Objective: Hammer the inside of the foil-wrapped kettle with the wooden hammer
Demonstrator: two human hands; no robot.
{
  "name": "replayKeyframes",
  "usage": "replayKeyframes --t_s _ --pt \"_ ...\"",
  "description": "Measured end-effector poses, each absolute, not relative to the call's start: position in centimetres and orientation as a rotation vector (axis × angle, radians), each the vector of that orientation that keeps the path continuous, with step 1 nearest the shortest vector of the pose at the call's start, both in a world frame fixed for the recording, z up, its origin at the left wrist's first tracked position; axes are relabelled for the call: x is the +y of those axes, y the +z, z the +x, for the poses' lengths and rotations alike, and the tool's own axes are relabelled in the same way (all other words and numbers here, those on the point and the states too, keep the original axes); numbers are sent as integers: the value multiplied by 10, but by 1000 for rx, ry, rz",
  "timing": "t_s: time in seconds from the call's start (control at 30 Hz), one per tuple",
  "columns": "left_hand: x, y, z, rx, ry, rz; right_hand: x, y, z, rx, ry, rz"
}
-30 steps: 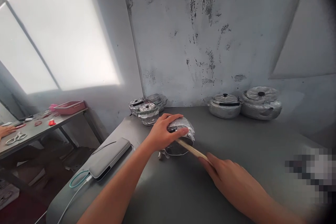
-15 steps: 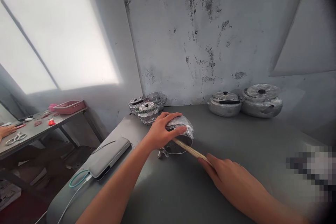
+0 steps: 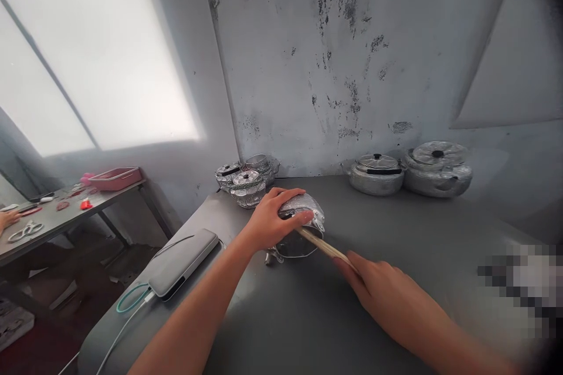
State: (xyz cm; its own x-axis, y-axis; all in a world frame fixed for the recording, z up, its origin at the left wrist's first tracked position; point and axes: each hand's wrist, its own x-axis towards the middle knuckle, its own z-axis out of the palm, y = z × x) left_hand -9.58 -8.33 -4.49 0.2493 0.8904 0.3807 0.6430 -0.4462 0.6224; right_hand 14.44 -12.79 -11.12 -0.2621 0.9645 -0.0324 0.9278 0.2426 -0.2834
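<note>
A small shiny metal pot (image 3: 303, 228) lies tipped on its side on the grey table (image 3: 272, 316), its mouth facing me. My left hand (image 3: 272, 220) is wrapped over the top of the pot and grips it. My right hand (image 3: 373, 287) is closed round a thin wooden stick (image 3: 323, 246). The stick's far end reaches into the pot's mouth, just under my left thumb.
A grey power bank (image 3: 182, 262) with a teal and white cable lies at the table's left edge. Several small lidded pots (image 3: 246, 179) stand by the back wall, two larger lidded pots (image 3: 411, 173) at the back right. Another person's hand (image 3: 6, 220) rests on a side table (image 3: 53, 217) holding scissors and a pink tray.
The stick has pushed a little deeper into the pot and my right hand has moved slightly forward. My left hand keeps its hold on the pot.
</note>
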Motion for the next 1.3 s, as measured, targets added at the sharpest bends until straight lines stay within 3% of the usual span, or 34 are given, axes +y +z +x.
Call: replayKeyframes --t_s 1.3 --pt "-82 -46 -98 1382 1031 2195 -133 -112 137 -2389 404 -1831"
